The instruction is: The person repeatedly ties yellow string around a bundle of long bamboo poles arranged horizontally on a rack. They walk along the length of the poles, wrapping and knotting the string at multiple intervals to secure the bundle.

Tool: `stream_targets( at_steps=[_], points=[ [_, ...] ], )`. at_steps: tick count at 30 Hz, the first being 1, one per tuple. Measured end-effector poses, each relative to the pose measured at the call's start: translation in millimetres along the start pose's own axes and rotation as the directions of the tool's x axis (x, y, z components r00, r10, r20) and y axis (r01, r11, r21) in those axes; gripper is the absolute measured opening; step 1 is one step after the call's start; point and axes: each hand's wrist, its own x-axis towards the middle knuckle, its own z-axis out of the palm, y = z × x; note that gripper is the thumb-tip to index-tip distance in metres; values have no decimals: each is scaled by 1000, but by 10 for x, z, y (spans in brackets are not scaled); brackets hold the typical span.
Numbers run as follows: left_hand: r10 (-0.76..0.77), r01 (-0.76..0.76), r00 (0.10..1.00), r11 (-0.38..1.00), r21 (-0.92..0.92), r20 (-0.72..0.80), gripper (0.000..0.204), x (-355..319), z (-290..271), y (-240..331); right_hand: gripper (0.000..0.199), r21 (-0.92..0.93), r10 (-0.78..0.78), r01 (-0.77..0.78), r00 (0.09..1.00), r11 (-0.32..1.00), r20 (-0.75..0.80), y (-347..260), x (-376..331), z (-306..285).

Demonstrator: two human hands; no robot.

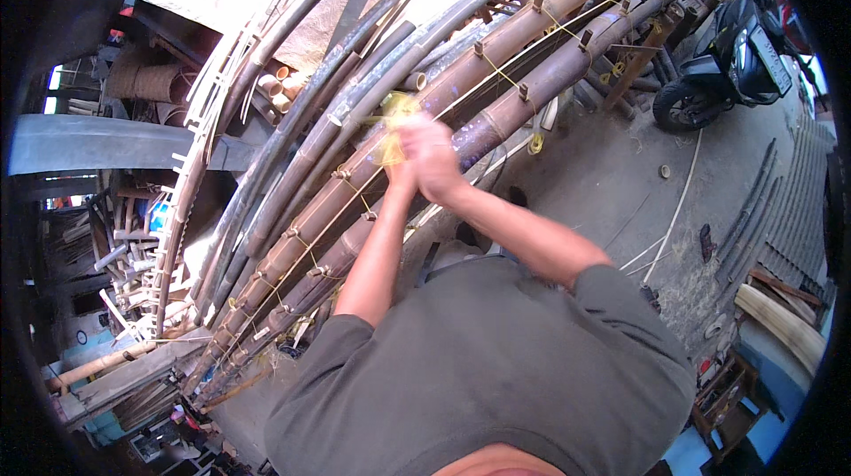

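Both hands are close together over long brown bamboo poles (501, 121). My right hand (432, 157) is smeared by motion but looks closed, with a loose bunch of yellow twine (401, 109) at its fingers. Tucked behind it, my left hand (402, 176) shows only its wrist and back; its fingers are hidden. Short pegs (479, 48) stand out along the two nearest poles, and yellow twine is tied from peg to peg. A hank of yellow twine (534, 144) hangs below the nearer pole.
More curved grey poles (390, 77) lie beyond the bamboo. A bamboo piece with many short rungs (183, 183) arcs at left. At far right a motorcycle (731, 59) is parked on the concrete floor (612, 183). Corrugated sheets (802, 192) and dark strips lie near the right edge.
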Motion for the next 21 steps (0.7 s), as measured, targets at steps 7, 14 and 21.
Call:
stream_targets(
  at_steps=[7,14,21],
  points=[
    [-129,154,943,986,-61,307,34,171,-346,267,56,-931,270,348,912,-109,309,389,1162,-380],
    [-146,155,979,987,-52,140,30,117,-353,166,38,-556,459,94,462,826,759,-400,247,-688],
    [-92,126,992,809,-574,88,29,572,-489,305,33,-730,459,262,633,631,624,275,-504,-878]
  ],
)
